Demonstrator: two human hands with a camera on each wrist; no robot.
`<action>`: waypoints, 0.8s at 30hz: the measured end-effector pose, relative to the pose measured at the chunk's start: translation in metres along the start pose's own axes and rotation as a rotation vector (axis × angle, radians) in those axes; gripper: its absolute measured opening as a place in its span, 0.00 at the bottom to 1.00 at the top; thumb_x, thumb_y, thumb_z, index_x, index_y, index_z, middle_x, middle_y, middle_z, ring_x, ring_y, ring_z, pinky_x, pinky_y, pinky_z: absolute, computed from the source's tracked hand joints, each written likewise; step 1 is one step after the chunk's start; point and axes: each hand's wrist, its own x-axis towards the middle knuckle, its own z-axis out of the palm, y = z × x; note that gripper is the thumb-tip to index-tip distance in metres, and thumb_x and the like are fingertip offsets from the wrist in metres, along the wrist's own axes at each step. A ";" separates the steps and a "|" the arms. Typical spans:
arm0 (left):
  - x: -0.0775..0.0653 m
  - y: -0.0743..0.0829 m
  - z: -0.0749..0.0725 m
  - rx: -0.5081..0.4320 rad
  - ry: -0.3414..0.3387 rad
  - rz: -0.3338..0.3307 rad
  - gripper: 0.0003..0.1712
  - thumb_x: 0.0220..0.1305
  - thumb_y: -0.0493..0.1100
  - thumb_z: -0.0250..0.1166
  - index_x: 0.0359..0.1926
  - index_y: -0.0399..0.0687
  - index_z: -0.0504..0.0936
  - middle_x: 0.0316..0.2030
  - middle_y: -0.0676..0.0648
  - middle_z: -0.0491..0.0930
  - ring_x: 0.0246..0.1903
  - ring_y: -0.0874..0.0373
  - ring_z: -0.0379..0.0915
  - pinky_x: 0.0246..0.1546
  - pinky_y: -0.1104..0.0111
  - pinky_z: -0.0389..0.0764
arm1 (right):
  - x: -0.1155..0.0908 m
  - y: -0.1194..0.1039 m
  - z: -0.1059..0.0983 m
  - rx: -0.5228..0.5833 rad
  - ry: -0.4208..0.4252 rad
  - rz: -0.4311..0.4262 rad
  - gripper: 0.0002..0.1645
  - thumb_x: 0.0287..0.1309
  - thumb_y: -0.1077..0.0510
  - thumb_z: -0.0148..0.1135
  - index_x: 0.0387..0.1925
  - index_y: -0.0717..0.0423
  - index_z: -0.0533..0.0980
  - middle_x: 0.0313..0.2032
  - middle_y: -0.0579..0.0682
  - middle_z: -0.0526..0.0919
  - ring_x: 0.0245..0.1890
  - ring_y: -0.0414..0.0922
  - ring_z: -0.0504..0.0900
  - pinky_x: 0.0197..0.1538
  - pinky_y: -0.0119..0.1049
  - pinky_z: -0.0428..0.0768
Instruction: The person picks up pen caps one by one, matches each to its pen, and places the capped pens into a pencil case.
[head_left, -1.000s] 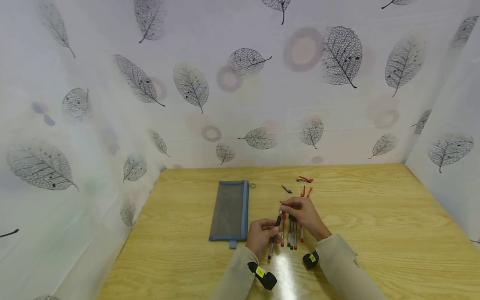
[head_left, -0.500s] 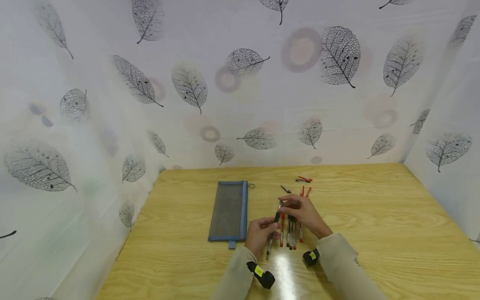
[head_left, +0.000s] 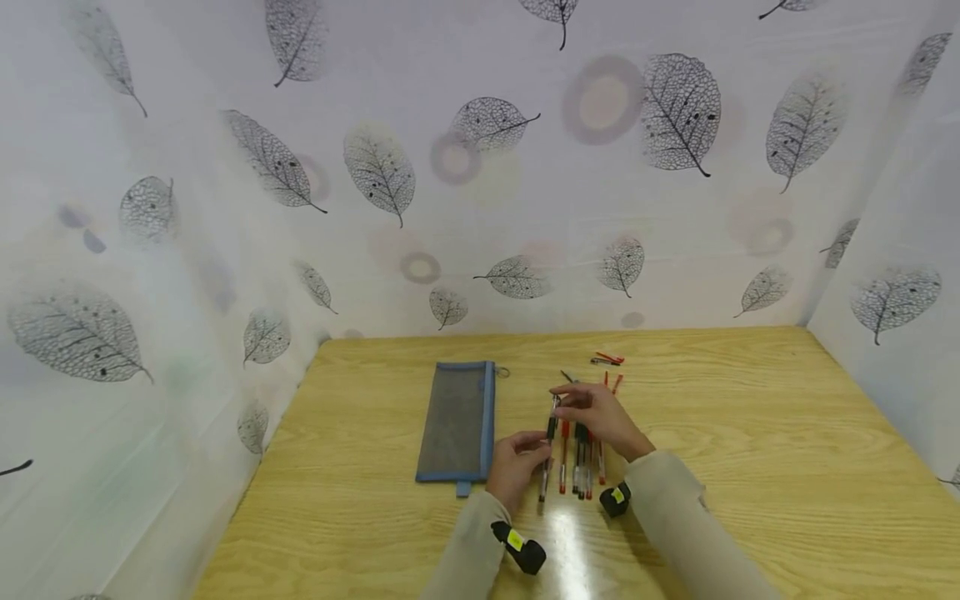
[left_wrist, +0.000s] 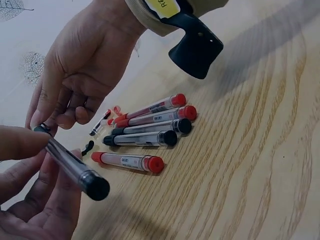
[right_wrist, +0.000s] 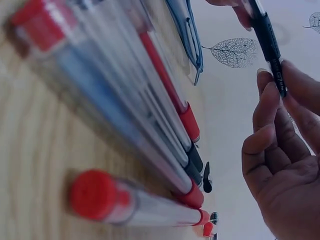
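My left hand (head_left: 516, 467) pinches the barrel of a black gel pen (head_left: 545, 479), which is raised in front of me with its black end toward me. At the pen's far end, my right hand (head_left: 600, 415) pinches it between thumb and fingertips; the right wrist view shows the black grip (right_wrist: 266, 37) with printed lettering near those fingertips. Whether a cap sits under the right fingers, I cannot tell. Beside the hands lie several clear-barrelled pens, among them a red pen (left_wrist: 127, 161) and a black pen (left_wrist: 142, 139), roughly side by side with their ends toward me.
Left of the hands lies a grey mesh pencil pouch (head_left: 453, 425) with blue edging and a ring (head_left: 503, 372). Small red and black pieces (head_left: 607, 359), seemingly pen caps, lie behind the pens. The wooden table (head_left: 750, 467) meets a leaf-patterned curtain (head_left: 510, 167) at the back.
The pen has swung more upright and moved slightly left. My right hand has shifted left and a little away from me, still at the pen's far end.
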 end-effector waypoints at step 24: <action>0.007 -0.002 -0.009 0.000 0.080 0.012 0.20 0.57 0.27 0.62 0.52 0.28 0.79 0.47 0.38 0.80 0.42 0.55 0.77 0.39 0.68 0.78 | 0.052 -0.003 0.009 0.044 -0.147 0.164 0.21 0.61 0.68 0.60 0.56 0.72 0.73 0.38 0.61 0.83 0.35 0.51 0.84 0.42 0.45 0.83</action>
